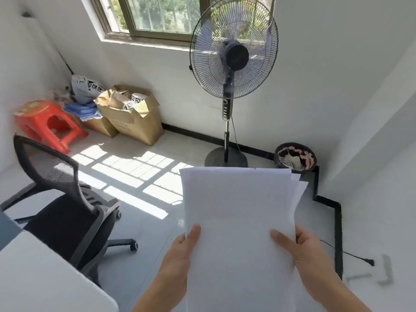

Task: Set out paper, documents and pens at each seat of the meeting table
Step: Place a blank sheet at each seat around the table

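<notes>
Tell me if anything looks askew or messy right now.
The paper stack gripped by the left hand and right hand is uneven: several sheets splay out past its upper right corner. The bin beside the fan looks crammed with crumpled scraps.

Two hands: left hand [177, 255], right hand [308, 251]. One paper stack [238, 210], several sheets, exact number unclear. One standing fan [234, 52], far centre. One office chair [67, 210], left. One red stool [45, 122], far left. Two cardboard boxes: larger box [135, 124], smaller box [101, 128]. One pale bag [83, 88], far, beside the boxes. One waste bin [295, 157], right. One counter [40, 278], near left. One window [157, 16].
</notes>
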Motion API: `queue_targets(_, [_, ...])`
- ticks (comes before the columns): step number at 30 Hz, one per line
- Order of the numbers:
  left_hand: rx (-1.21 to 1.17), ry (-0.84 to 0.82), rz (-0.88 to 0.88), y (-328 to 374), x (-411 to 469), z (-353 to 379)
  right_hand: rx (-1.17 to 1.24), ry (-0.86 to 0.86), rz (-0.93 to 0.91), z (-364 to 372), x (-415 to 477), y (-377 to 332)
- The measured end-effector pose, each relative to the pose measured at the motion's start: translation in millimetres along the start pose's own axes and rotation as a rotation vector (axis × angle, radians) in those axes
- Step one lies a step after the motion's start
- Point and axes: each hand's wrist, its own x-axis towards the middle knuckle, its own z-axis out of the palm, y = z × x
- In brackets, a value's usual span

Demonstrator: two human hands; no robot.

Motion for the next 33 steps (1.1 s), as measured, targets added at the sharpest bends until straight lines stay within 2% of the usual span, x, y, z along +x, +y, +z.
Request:
queue_targets(5, [-0.042,0.211,0.098,57,69,11,-0.081,-0.139,0.048,36,117,-50])
queue_targets(9, [-0.172,0.354,0.179,88,101,0,-0.243,-0.285,0.081,86,194,-79])
queue_targets(15, [-0.389,0.559,0.178,134,141,-46,-0.352,-0.489,0.097,188,275,-95])
queue_targets(20, [-0.484,0.501,0.223,194,194,-118,-0.384,-0.548,0.085,290,336,-107])
queue_targets(26, [-0.482,0.494,0.302,285,229,-187,-0.389,-0.631,0.055,407,386,-148])
queue_targets(33, [-0.587,0.631,0.384,345,263,-252,-0.430,-0.817,0.117,524,446,-165])
